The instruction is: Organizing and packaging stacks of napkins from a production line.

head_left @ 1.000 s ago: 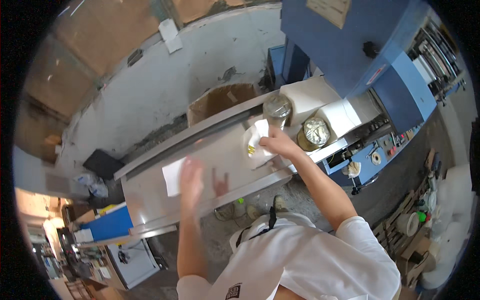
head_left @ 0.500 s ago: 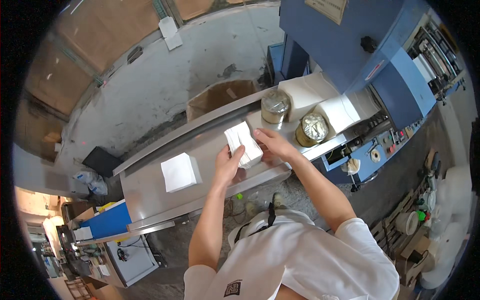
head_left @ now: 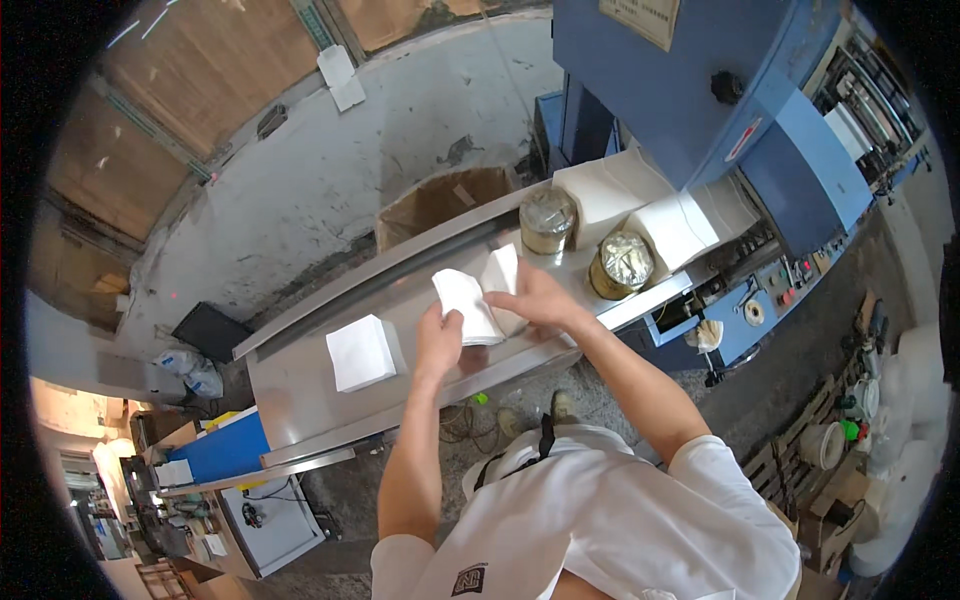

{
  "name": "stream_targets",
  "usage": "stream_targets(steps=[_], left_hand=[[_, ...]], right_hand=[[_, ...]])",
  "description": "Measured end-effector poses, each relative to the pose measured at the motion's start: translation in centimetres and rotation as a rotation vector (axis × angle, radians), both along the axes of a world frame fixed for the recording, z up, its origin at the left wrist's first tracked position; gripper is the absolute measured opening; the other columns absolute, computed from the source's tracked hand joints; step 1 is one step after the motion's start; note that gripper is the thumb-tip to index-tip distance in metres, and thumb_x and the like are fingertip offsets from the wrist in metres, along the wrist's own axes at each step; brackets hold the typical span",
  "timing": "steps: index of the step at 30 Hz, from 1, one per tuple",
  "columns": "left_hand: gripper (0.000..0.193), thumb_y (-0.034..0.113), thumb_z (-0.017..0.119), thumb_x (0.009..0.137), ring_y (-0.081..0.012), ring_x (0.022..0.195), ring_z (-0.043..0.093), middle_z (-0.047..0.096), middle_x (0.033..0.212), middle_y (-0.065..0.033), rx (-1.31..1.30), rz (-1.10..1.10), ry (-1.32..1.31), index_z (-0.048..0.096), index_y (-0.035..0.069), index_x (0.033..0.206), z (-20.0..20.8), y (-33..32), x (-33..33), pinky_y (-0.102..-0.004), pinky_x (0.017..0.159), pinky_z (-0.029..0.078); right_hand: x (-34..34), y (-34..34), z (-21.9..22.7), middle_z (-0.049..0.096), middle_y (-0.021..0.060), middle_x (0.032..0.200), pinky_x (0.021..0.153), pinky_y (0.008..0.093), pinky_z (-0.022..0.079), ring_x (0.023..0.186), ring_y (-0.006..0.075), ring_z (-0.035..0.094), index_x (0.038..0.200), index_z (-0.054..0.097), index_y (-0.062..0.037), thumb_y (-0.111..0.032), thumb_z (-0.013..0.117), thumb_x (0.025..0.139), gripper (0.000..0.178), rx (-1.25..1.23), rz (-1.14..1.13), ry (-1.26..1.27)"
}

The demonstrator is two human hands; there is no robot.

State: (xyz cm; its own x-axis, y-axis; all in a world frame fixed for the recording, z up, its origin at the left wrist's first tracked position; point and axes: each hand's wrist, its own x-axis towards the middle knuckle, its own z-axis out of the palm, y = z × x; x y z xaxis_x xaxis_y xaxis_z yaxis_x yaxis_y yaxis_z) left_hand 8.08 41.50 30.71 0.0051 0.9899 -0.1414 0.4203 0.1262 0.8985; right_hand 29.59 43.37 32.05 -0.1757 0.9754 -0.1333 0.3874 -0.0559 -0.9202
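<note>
Over the metal table (head_left: 290,385) I hold a stack of white paper napkins, parted into two portions. My left hand (head_left: 436,345) is closed on the larger portion (head_left: 466,308), thumb across its near face. My right hand (head_left: 546,298) grips the smaller portion (head_left: 500,272), which leans away at an angle; its fingers behind the paper are hidden. To the left, a neat squared stack of white napkins (head_left: 360,353) lies on the table, touched by neither hand.
Two round tins with shiny wrapped tops, one farther (head_left: 547,220) and one nearer (head_left: 622,266), stand right of my hands against long white paper stacks (head_left: 670,228). A blue machine (head_left: 660,95) rises behind them. Beyond the table's raised far edge sits a brown bin (head_left: 440,200).
The single stack between my hands has been split in two. My right hand has closed on one portion and tilted it away, while my left keeps the other.
</note>
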Motion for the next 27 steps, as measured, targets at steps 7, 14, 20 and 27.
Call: stream_targets(steps=[7,14,20,27], left_hand=[[0.027,0.008,0.053,0.087,-0.0168,0.084,0.064,0.068,0.096,-0.0087,0.115,0.091,-0.445,0.062,-0.007,0.108,8.2,5.4,-5.2,-0.0296,0.076,0.051],[0.024,0.010,0.052,0.090,-0.0218,0.094,0.061,0.062,0.102,-0.0125,0.039,0.119,-0.872,0.058,-0.006,0.105,8.4,15.0,-7.5,-0.0358,0.083,0.050],[0.036,0.038,0.057,0.094,-0.0143,0.075,0.058,0.065,0.082,-0.0028,0.192,0.242,-0.210,0.061,0.005,0.081,2.0,11.3,-4.1,-0.0286,0.064,0.044],[0.074,0.050,0.054,0.095,-0.0213,0.121,0.050,0.050,0.133,-0.0170,-0.291,-0.069,-0.915,0.036,-0.008,0.138,3.7,0.1,5.5,-0.0342,0.099,0.044]], right_hand=[[1.4,0.4,-0.7,0.067,0.0197,0.098,0.086,0.0400,0.050,0.093,0.0316,0.065,0.116,0.057,0.0027,-0.017,0.059,0.082,0.039,-0.146,-0.069,-0.036],[2.2,-0.8,0.5,0.065,0.0129,0.102,0.062,0.0334,0.056,0.082,0.0181,0.064,0.124,0.053,0.0000,-0.013,0.059,0.090,0.037,-0.206,-0.065,0.176],[4.1,-1.1,1.5,0.064,0.0138,0.114,0.094,0.0355,0.050,0.104,0.0211,0.063,0.127,0.051,0.0055,-0.005,0.060,0.088,0.041,-0.336,-0.096,0.805],[4.3,-1.5,3.3,0.061,0.0158,0.123,0.095,0.0342,0.050,0.109,0.0229,0.062,0.130,0.048,0.0054,-0.012,0.058,0.091,0.044,-0.356,-0.045,1.014]])
